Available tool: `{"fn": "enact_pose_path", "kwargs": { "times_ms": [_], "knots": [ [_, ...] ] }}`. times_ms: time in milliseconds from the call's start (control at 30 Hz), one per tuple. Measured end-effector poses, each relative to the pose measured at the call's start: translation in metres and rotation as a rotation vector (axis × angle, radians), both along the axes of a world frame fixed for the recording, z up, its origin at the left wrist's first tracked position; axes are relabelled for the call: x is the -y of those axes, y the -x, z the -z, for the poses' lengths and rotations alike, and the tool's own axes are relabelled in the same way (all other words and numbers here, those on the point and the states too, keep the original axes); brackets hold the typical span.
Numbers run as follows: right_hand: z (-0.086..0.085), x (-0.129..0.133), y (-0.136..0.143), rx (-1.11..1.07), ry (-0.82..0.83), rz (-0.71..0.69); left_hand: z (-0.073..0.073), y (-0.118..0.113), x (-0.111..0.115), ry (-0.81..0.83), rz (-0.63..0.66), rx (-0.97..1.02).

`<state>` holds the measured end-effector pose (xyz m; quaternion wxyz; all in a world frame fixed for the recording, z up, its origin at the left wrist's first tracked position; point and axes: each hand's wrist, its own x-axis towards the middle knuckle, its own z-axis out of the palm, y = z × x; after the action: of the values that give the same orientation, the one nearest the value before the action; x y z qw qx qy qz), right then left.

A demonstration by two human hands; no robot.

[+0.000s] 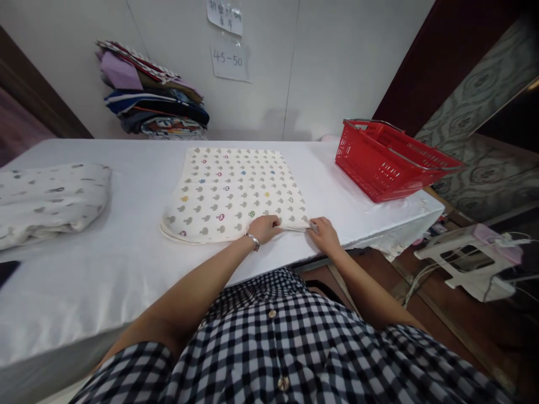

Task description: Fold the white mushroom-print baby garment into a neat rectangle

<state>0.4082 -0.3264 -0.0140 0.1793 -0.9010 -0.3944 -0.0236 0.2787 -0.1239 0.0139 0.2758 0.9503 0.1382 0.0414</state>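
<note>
A folded cream cloth (236,191) with small grey and coloured mushroom prints lies flat on the white-covered table (138,280). Its near edge shows several layers. My left hand (264,228), with a silver bracelet at the wrist, pinches that near edge right of its middle. At the near right corner, my right hand (324,234) has the layered edge between thumb and fingers. The edge between my two hands is slightly raised. The cloth's near left corner is rounded and lies on the table.
Another printed white cloth (50,199) lies bunched at the left. A red plastic basket (391,163) stands at the back right. Folded fabrics (155,101) are piled behind the table by the wall. A white plastic stool (471,258) with cables is at the lower right.
</note>
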Motion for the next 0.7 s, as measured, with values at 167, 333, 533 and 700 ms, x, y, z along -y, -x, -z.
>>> {"fn": "enact_pose_path", "kwargs": {
  "times_ms": [167, 333, 533, 700],
  "knots": [
    [0.002, -0.002, 0.004, 0.040, -0.089, -0.005, 0.004, -0.001, 0.002, -0.077, 0.033, 0.029],
    [0.002, 0.002, 0.000, 0.105, -0.067, -0.004, 0.011, 0.005, 0.006, -0.205, 0.113, 0.094],
    [0.000, 0.007, 0.000, 0.093, -0.050, -0.025, 0.018, 0.017, 0.003, -0.301, 0.234, 0.211],
    [0.001, 0.009, -0.001, 0.094, -0.048, -0.030, 0.021, 0.026, 0.000, -0.301, 0.205, 0.287]
  ]
}}
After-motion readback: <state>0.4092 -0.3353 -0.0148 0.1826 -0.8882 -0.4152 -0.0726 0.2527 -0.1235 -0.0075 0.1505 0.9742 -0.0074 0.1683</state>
